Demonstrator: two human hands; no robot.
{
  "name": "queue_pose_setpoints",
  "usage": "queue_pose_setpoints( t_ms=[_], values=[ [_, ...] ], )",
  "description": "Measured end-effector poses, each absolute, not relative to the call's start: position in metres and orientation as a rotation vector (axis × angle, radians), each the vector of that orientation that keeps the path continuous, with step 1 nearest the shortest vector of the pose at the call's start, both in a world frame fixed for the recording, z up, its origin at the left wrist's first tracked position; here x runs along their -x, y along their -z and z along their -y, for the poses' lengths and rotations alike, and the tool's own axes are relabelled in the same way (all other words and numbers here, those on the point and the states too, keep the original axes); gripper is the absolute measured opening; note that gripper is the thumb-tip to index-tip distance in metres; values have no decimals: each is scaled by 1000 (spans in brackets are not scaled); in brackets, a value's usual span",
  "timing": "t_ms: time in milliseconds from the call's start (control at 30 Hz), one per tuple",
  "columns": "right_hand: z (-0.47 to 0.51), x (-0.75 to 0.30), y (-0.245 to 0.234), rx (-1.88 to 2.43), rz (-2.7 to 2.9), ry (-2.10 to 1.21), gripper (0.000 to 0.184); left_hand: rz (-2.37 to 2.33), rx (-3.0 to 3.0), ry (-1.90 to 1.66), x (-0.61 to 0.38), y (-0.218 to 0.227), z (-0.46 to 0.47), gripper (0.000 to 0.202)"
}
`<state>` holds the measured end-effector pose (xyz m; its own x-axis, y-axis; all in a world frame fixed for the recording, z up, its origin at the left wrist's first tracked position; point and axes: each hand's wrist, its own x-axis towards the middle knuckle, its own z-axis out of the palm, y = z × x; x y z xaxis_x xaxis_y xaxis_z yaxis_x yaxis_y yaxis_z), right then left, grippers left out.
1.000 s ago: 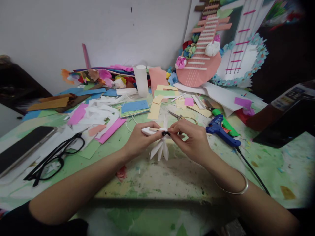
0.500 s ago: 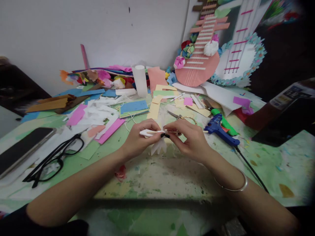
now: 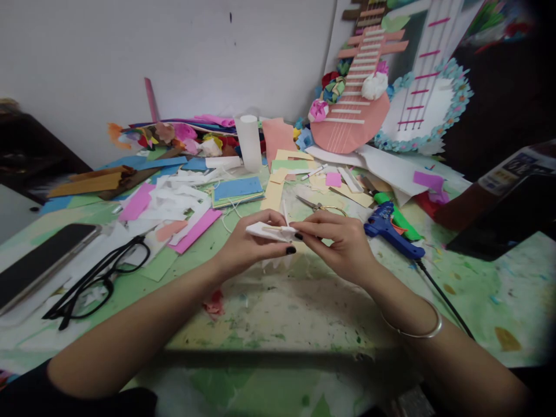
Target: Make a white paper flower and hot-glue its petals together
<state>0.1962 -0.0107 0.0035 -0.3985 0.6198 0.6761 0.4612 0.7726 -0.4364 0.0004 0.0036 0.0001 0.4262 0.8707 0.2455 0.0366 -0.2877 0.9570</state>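
Midway between the two hands, above the table [image 3: 282, 307], is the folded white paper [image 3: 259, 230] with a thin wooden stick [image 3: 272, 229] along it. The left hand [image 3: 243, 243] cradles it in the crook of thumb and forefinger, while the right hand [image 3: 341, 244] pinches its three o'clock end. Half a second ago both black-nailed thumbs met on the work; now the left one has dropped clear towards six o'clock. The stick's end, then showing past the right hand, is now out of sight, and a narrow white strip [image 3: 285, 213] stands at twelve o'clock. White paper petals [image 3: 278, 261] hang at six, partly hidden. From the paper, scissors [image 3: 319, 206] lie unmoved at two o'clock, the blue hot-glue gun [image 3: 383, 220] at three, and a stack of coloured paper [image 3: 238, 188] between ten and eleven.
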Motion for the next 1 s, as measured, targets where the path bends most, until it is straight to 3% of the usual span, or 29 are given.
queue_pose_setpoints(
  t_ms=[100,367,1000],
  values=[
    [9,-196,-2,891,1983,-272,22,-731,-1287,-959,-6,7,-2,36],
    [11,-194,0,942,1840,-444,20,-684,-933,-923,-10,8,0,37],
    [15,-186,7,966,1811,-358,13,-738,-1105,-1025,-11,16,1,29]
  ],
)
